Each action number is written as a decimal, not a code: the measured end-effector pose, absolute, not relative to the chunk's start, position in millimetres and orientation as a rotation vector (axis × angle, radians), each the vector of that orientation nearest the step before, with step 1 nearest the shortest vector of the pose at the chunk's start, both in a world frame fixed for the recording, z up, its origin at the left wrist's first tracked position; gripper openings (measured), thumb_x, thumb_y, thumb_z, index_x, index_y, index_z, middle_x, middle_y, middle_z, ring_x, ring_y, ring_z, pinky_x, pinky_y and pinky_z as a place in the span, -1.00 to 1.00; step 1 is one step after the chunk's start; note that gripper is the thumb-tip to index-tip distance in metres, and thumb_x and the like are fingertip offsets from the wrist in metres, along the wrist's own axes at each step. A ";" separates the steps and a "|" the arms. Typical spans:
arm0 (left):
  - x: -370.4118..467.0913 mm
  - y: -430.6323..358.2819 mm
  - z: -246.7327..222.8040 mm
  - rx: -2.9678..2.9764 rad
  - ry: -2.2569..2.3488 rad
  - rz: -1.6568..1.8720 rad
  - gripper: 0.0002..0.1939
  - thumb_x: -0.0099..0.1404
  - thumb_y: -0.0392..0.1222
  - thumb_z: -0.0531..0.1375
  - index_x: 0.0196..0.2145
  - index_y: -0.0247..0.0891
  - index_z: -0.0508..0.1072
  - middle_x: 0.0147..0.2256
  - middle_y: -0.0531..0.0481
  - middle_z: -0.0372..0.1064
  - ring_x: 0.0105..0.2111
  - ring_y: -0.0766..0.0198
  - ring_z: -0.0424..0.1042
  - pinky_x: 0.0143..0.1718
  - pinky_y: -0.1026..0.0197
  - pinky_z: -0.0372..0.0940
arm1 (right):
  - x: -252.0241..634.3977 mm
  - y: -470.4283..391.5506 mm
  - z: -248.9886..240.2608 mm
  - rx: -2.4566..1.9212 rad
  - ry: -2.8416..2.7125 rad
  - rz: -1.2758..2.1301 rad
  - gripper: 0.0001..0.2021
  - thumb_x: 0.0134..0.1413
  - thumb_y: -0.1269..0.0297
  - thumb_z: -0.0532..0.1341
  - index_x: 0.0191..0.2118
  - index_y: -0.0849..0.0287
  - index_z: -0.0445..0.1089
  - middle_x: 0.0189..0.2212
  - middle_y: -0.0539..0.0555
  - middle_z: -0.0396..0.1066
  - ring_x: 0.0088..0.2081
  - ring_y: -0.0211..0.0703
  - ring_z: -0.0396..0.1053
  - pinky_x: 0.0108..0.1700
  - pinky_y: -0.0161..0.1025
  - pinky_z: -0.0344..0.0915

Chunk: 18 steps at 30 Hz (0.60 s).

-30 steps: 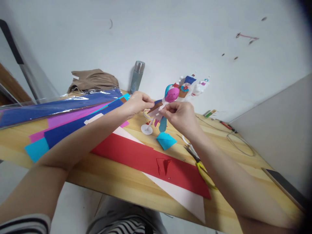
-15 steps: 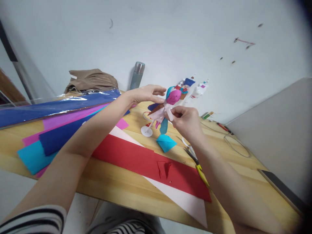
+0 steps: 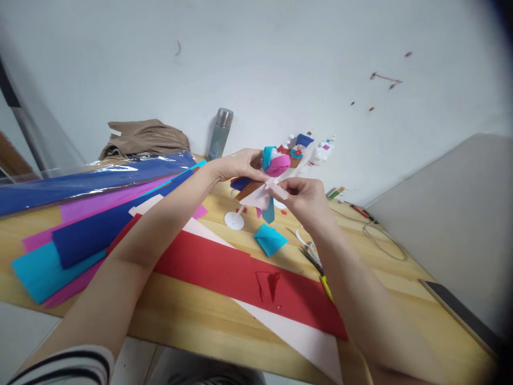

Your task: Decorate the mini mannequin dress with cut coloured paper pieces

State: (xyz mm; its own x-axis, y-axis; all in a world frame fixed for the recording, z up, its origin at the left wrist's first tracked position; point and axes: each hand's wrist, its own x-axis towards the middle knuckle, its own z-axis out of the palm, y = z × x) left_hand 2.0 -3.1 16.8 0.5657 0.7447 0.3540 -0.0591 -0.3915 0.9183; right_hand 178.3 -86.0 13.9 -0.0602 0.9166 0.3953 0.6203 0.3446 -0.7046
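Note:
A small figure dressed in coloured crepe paper [image 3: 277, 163], with turquoise and magenta round its white top, stands on a thin stand with a white round base [image 3: 234, 220]. My left hand [image 3: 242, 163] is closed at its neck, thumb pressing there and the other fingers partly hidden behind. Between the thumb and fingers of my right hand [image 3: 305, 193] is pinched the end of a pale pink paper strip [image 3: 276, 189] that runs to the neck. Brown, blue and pale pink pieces flare out below. A folded turquoise paper piece [image 3: 270, 240] lies beneath on the table.
Red paper [image 3: 224, 272] over pale pink paper crosses the table's front. Yellow-handled scissors [image 3: 325, 286] lie by my right forearm. Coloured paper sheets [image 3: 88, 235] are at left, a flask [image 3: 220, 133] and brown cloth [image 3: 146, 139] behind. More decorated figures [image 3: 302, 144] stand farther back.
My left hand has come down from open fingers above the figure to press its thumb at the neck. The right hand still holds the pale pink strip, now drawn out sideways. The view shifted slightly.

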 end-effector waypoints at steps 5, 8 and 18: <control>-0.2 5.2 8.3 1.766 0.355 0.861 -0.78 0.10 -0.28 0.36 -0.25 -0.30 0.50 -0.31 0.05 0.50 -0.28 0.33 0.44 -0.14 0.29 0.32 | 184.1 -87.3 13.6 -1.361 -1.884 0.352 -0.63 -0.05 -0.02 0.32 -0.60 0.17 0.35 -0.74 -0.07 0.14 -0.65 -0.34 0.04 -0.59 -0.30 -0.07; -0.4 5.8 7.0 1.777 0.378 0.869 -0.77 0.11 -0.27 0.35 -0.23 -0.30 0.52 -0.32 0.05 0.50 -0.29 0.33 0.43 -0.15 0.28 0.31 | 184.7 -85.9 11.5 -1.393 -1.931 0.247 -0.67 -0.01 0.06 0.29 -0.60 0.16 0.30 -0.73 -0.08 0.14 -0.64 -0.33 0.05 -0.57 -0.29 -0.08; -4.7 -14.3 16.9 1.833 0.466 0.854 -0.94 0.19 -0.34 0.30 -0.40 -0.26 0.47 -0.55 0.16 0.31 -0.49 0.40 0.19 -0.34 0.28 0.17 | 178.6 -83.2 6.5 -1.384 -2.032 -0.208 -0.80 -0.03 0.36 0.19 -0.61 0.15 0.28 -0.53 0.08 0.38 -0.47 -0.18 0.29 -0.37 -0.21 0.12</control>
State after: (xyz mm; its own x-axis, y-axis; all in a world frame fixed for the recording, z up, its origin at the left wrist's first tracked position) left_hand -4.7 -14.3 16.9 0.6742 0.6544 0.3424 -0.0660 -0.4084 0.9104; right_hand 178.6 -83.2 6.5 -0.2205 0.7699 0.5988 0.8753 0.4271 -0.2267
